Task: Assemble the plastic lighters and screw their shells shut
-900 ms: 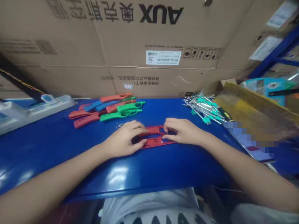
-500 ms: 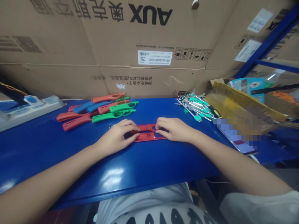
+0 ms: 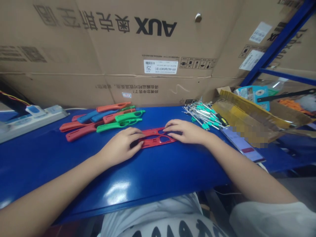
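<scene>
— Where was the red shell (image 3: 158, 140)?
— Flat on the blue table (image 3: 158, 174), before the person. The left hand (image 3: 119, 148) pinched its left end, the right hand (image 3: 187, 132) its right end

Even indoor light, white glare patches on the glossy blue table (image 3: 153, 177), edges bent and soft.

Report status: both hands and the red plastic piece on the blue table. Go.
Left hand grips red plastic piece at left end; right hand flat on right end. Piece lies on blue table. Nothing blocking; coloured handles piled behind, apart.
</scene>
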### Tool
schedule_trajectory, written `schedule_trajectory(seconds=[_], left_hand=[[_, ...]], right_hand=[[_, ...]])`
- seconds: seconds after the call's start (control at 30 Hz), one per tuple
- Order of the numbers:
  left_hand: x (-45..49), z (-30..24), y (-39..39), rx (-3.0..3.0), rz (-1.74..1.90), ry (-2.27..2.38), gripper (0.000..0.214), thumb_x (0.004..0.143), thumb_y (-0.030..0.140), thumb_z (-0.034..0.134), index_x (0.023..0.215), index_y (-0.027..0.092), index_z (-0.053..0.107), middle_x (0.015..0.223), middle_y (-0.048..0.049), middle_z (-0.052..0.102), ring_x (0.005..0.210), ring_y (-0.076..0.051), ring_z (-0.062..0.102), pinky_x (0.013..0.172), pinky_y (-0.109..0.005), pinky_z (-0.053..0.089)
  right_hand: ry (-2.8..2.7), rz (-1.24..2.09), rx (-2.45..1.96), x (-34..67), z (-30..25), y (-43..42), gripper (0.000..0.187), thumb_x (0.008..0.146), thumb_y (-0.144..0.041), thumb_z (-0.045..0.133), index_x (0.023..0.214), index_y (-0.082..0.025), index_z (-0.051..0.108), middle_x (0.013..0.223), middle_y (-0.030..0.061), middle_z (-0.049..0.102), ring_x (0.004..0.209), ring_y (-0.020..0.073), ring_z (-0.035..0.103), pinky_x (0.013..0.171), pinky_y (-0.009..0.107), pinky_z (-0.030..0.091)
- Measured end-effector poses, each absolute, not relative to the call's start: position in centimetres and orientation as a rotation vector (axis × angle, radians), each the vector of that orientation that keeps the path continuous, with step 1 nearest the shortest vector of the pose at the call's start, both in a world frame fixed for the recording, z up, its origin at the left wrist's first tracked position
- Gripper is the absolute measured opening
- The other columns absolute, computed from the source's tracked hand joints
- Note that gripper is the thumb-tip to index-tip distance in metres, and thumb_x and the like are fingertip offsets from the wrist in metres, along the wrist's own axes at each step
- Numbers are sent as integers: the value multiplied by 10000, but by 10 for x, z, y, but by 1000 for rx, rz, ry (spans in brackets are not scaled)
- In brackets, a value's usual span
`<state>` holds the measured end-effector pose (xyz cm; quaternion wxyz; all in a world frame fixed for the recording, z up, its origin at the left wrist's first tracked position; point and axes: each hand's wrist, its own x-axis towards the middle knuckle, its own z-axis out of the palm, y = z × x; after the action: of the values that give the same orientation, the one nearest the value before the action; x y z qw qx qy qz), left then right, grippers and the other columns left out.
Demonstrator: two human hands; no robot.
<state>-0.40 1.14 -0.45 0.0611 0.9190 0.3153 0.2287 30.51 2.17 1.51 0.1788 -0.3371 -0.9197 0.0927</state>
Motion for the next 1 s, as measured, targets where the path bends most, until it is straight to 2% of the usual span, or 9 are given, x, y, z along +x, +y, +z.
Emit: schedule_trajectory(seconds=[0.07, 0.17, 0.27, 0.33, 0.47, 0.6, 0.73, 0.83, 1.0], left_hand=[[-4, -3, 10, 2801, 688, 968, 314, 1000, 303, 499, 1178, 165, 718, 1169, -113, 695, 1065, -255, 655, 960, -413, 542], [-2, 1, 5, 2809, 675, 944, 321, 1011, 319, 495, 1204, 169, 704, 1198, -108, 688, 1099, -254, 641, 978, -416, 530], [1, 3, -1, 2811, 621, 900, 303, 1009, 332, 508, 1208, 205, 698, 1221, -91, 685, 1115, -255, 635, 971, -413, 527], [2, 2, -3, 2819, 601, 884, 299, 1005, 332, 515, 1224, 228, 690, 1236, -86, 681, 1122, -261, 632, 959, -415, 528], [2, -1, -2, 2831, 614, 859, 296, 1000, 293, 517, 1236, 232, 684, 1244, -91, 676, 1123, -260, 631, 954, -412, 528], [2, -3, 1, 2821, 631, 847, 287, 999, 273, 515, 1220, 217, 689, 1223, -96, 686, 1100, -251, 642, 940, -403, 539], [1, -4, 2, 2821, 610, 871, 291, 996, 303, 518, 1206, 209, 696, 1203, -102, 697, 1104, -265, 649, 941, -421, 543], [0, -4, 2, 2822, 587, 881, 293, 996, 318, 517, 1203, 219, 700, 1190, -100, 708, 1096, -265, 654, 946, -426, 541], [-1, -2, 5, 2821, 599, 880, 288, 985, 308, 532, 1189, 217, 714, 1152, -95, 720, 1062, -261, 664, 933, -420, 545]], right_hand=[[-2502, 123, -1010, 321, 26, 27, 298, 988, -271, 517, 1196, -200, 719, 1232, 98, 678, 1131, 219, 640, 1006, 365, 492], [-2282, -168, -1365, 351, 44, 32, 297, 964, -276, 503, 1092, -195, 759, 1106, 104, 730, 1059, 260, 668, 935, 388, 507], [-2074, -236, -1868, 378, 53, 35, 330, 937, -269, 508, 1179, -227, 728, 970, 75, 755, 895, 269, 696, 817, 381, 521], [-2127, -243, -2000, 389, 52, 36, 382, 903, -199, 512, 1244, -199, 685, 1054, 97, 737, 961, 260, 684, 846, 350, 509], [-2218, -228, -2062, 390, 41, 42, 312, 871, -265, 596, 1151, -169, 694, 1198, 145, 675, 1085, 292, 640, 829, 334, 502], [-2170, -211, -2169, 384, 29, 49, 228, 859, -261, 605, 1061, -191, 684, 1094, 125, 713, 997, 289, 654, 701, 320, 479], [-2127, -199, -2182, 386, 24, 53, 118, 860, -227, 581, 944, -197, 659, 972, 107, 727, 877, 262, 654, 647, 316, 454], [-2082, -250, -2123, 385, 24, 53, 143, 886, -237, 547, 992, -185, 627, 982, 139, 712, 874, 282, 639, 680, 353, 471], [-2145, -320, -1861, 357, 26, 44, 182, 944, -201, 449, 1078, -161, 565, 1098, 187, 661, 1035, 324, 588, 822, 416, 471]])
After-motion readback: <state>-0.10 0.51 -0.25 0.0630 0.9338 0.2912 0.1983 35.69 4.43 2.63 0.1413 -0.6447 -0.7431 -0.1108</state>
